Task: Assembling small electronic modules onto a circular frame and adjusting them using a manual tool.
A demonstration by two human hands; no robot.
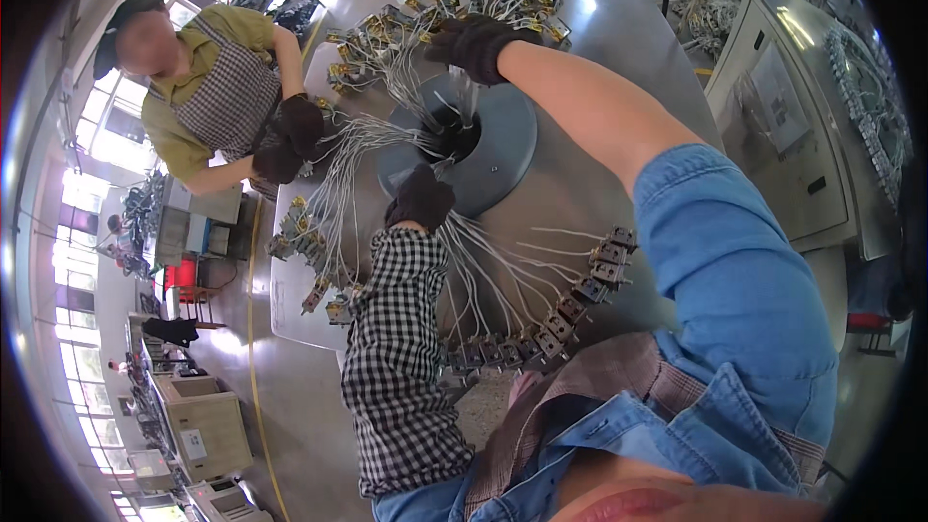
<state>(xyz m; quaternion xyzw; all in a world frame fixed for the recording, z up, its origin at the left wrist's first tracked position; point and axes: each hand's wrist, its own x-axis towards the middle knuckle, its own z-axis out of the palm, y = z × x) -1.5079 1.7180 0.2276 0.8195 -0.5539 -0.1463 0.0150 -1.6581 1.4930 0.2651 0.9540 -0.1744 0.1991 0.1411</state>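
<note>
Grey wires (387, 140) are being gathered at the round hub (503, 150) on the steel bench (619, 58). The left hand (420, 198) is closed on the bundle beside the hub; the right hand (474, 43) is curled over wires beyond it. Careful sorting seems needed next.

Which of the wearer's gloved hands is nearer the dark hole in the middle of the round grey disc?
Left. The left hand sits at the near edge of the hole, among the wires. The right hand is farther, beyond the disc, by the connectors.
</note>
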